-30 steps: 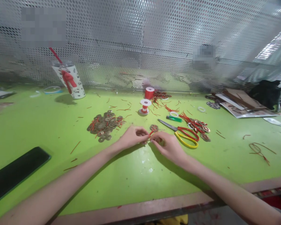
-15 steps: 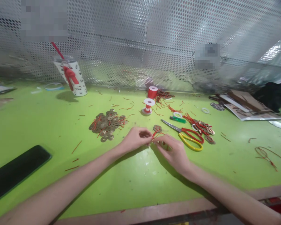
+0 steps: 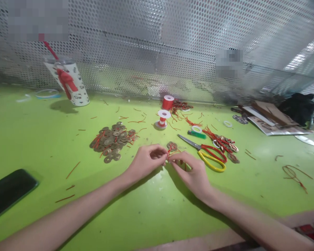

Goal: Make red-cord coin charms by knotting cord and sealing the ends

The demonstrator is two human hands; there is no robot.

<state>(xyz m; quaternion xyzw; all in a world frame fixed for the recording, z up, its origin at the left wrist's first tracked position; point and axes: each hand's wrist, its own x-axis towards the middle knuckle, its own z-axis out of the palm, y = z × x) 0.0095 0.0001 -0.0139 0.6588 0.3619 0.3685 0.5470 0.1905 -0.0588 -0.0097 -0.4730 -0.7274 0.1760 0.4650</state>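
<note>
While both forearms reach in from the near edge of the table, the two hands meet at a red cord. The left hand pinches the cord between thumb and index fingertip. The right hand pinches it just beside the left fingertips, thumb and index pressed together; the exact contact is too small to tell. The cord runs to a coin cluster, which lies flat on the table just beyond the fingertips. To the right of the cluster lie the scissors, with one red and one yellow handle and the tip pointing away to the left. A green lighter lies just beyond the blades. Corded coins lie near the handles. On the left side of the cluster, apart from the hands, is a coin pile mixed with red cord. Farther back stand a small spool and a full red spool. A phone lies at far left; a cup stands behind it, near the mesh.
</note>
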